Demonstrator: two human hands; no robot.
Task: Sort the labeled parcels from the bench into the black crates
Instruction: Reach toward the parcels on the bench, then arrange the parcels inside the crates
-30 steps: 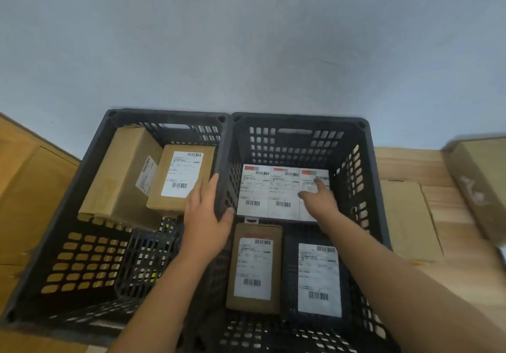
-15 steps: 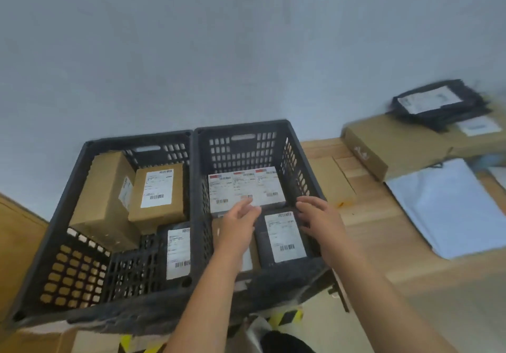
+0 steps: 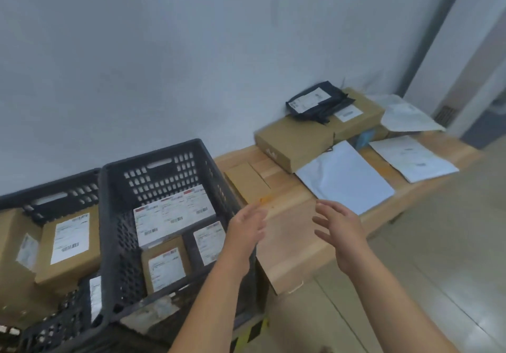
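Both hands hover empty over the bench [image 3: 290, 243], the left hand [image 3: 247, 228] and right hand [image 3: 338, 225] with fingers spread and relaxed. The white mailer [image 3: 347, 180] lies flat just beyond the right hand, the nearer one, with its long axis slanting away to the right. The black crates [image 3: 164, 166] sit left of the left hand.

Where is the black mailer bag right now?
Head view, upper right: the black mailer bag lies on top of the cardboard boxes at the far end of the bench, against the wall.
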